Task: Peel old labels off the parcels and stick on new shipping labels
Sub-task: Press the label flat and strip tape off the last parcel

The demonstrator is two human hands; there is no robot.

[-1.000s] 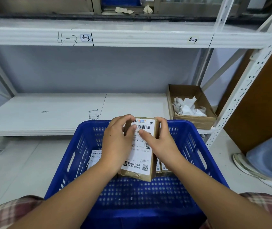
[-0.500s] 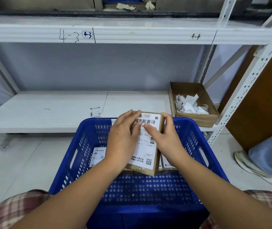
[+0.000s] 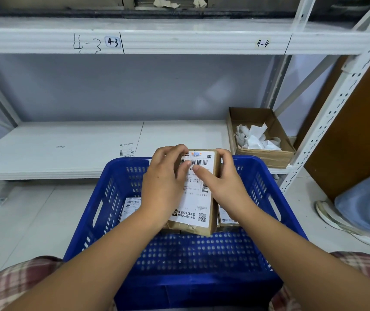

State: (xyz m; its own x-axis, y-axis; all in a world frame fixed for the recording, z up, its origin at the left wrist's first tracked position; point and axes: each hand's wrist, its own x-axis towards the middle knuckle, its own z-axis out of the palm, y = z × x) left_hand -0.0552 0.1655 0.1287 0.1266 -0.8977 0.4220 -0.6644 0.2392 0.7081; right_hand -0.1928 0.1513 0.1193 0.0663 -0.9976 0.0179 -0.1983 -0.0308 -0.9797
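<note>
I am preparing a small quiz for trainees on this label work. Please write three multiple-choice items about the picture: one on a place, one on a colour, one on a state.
1. Where does the box of paper scraps stand?
A) on the floor
B) on the shelf
C) on a chair

2. What colour is the basket?
A) red
B) green
C) blue

3. In what state is the parcel?
A) lying untouched
B) gripped by the left hand and the right hand
C) torn open and empty

Key:
1 B: the box sits at the right end of the lower shelf.
2 C: its walls and rim are plainly blue.
3 B: fingers of both hands curl round its sides, with the thumbs on its white label.
</note>
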